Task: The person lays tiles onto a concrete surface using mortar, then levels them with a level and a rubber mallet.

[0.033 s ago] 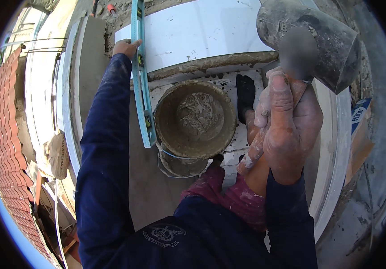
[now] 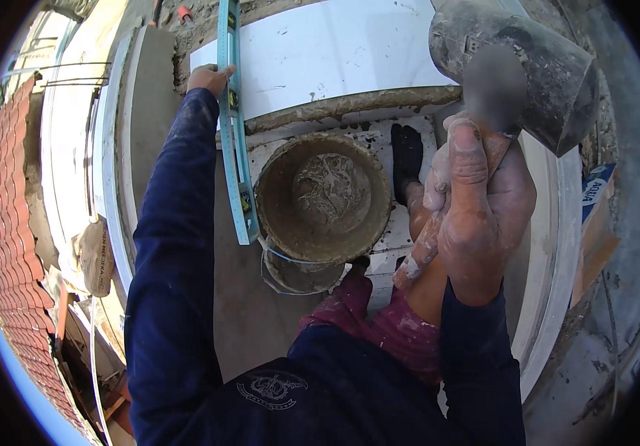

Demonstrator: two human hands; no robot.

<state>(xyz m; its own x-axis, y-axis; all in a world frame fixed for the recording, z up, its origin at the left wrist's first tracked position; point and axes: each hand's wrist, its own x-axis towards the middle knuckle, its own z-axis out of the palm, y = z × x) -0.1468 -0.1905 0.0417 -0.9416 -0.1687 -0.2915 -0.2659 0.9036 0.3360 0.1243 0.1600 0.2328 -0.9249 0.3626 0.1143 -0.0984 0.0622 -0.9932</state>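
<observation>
My left hand (image 2: pixel 210 79) is closed around a long teal spirit level (image 2: pixel 245 201), its thumb laid over the bar. The level reaches from the far edge of a white slab (image 2: pixel 335 48) to just left of a mortar-smeared bucket (image 2: pixel 274 215). My right hand (image 2: pixel 483 212), close to the camera, grips the wooden handle of a rubber mallet (image 2: pixel 550 85) with a dark, scuffed, cylindrical head. The mallet is raised above the slab's right end; a blurred patch covers part of it.
A bed of mortar (image 2: pixel 357 105) shows under the slab's near edge. Wet-looking residue lies inside the bucket, and a second bucket (image 2: pixel 301 276) stands partly beneath it. My foot (image 2: pixel 407 152) is right of the buckets. A cardboard box (image 2: pixel 595 230) sits far right; red roof tiles (image 2: pixel 8 245) lie left.
</observation>
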